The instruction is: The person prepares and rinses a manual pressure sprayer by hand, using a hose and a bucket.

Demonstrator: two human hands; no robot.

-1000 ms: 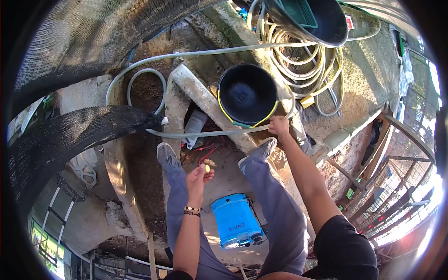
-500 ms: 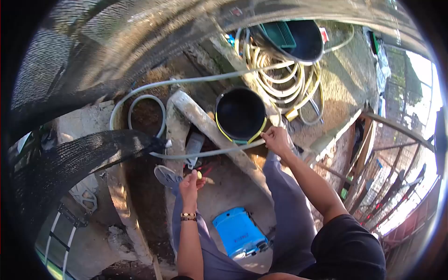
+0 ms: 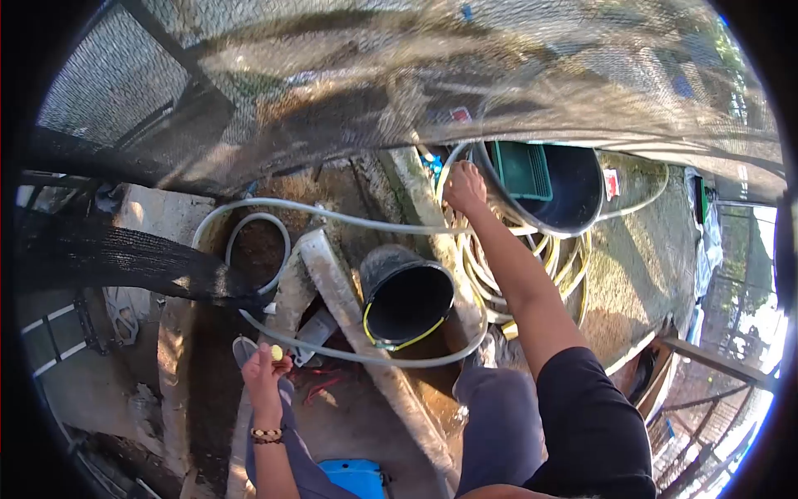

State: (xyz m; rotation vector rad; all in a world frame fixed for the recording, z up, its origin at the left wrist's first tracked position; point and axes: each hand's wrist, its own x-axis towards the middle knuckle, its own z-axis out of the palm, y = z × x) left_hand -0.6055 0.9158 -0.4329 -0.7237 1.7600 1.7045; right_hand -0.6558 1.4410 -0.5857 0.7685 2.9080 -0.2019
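Head view: netting (image 3: pixel 416 91) overlaps tub (image 3: pixel 575 185) beside right hand (image 3: pixel 465 188), grip unclear; left hand (image 3: pixel 263 376) pinches 1 yellow piece (image 3: pixel 276 353).

One left hand (image 3: pixel 264 374), bracelets at the wrist, holding a small yellow item (image 3: pixel 276 353). One right hand (image 3: pixel 465 188), beside a large dark tub (image 3: pixel 573 195) with a green basket (image 3: pixel 524 172) inside. One black bucket (image 3: pixel 406 303), tilted, yellow-rimmed. One pale hose (image 3: pixel 357 218), coiled beneath the right arm. One blue container (image 3: pixel 353 478), partly visible. Dark netting (image 3: pixel 399 75), overhead.
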